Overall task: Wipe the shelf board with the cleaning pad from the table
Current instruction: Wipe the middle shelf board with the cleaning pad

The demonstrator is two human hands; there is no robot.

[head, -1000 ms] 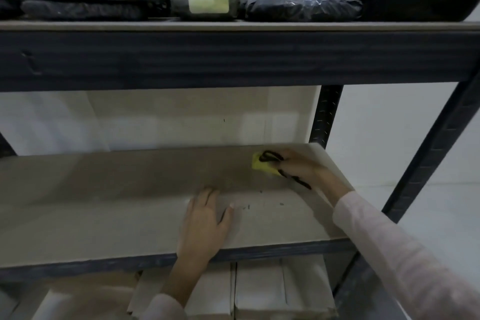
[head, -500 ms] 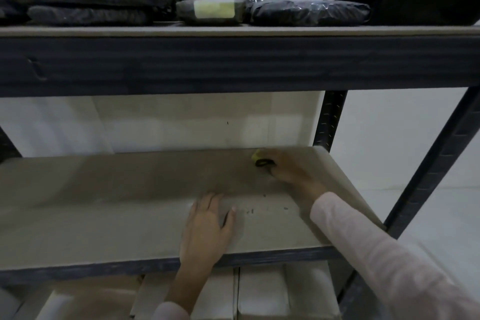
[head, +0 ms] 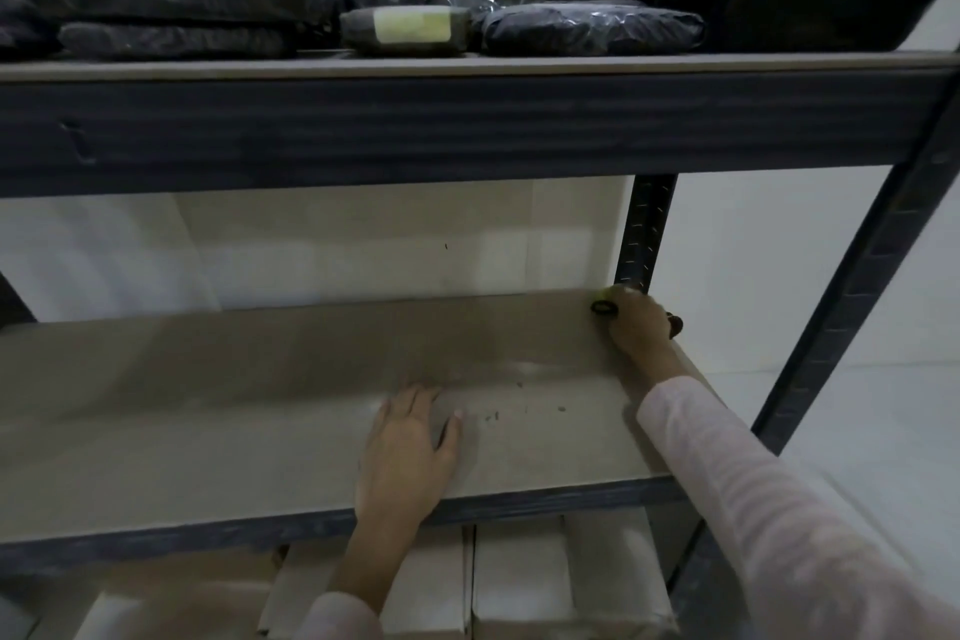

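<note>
At the middle level of the dark metal storage rack, the wide beige shelf board is the biggest worry: if it only rests in its frame, a hard push toward the back could shift it. Below it sit pale cardboard boxes, and anything swept over the front edge would likely land on them. The pink-sleeved right arm stretches diagonally across the board's right end, so its cuff could drag through grime. The perforated black rear post stands just beside the right hand, where knuckles might scrape on a fast stroke. That hand is in the far back right corner and grips the small yellow cleaning pad. Only a sliver of the pad shows past the fingers, so a loosened hold there could drop it behind or off the board's end. A black loop lies against the pad; I cannot tell what it is. The left hand lies flat near the front edge, fingers spread and holding nothing, and the patch under it may go unwiped. Between the hands, tiny dark specks remain on the board and are easily missed.
</note>
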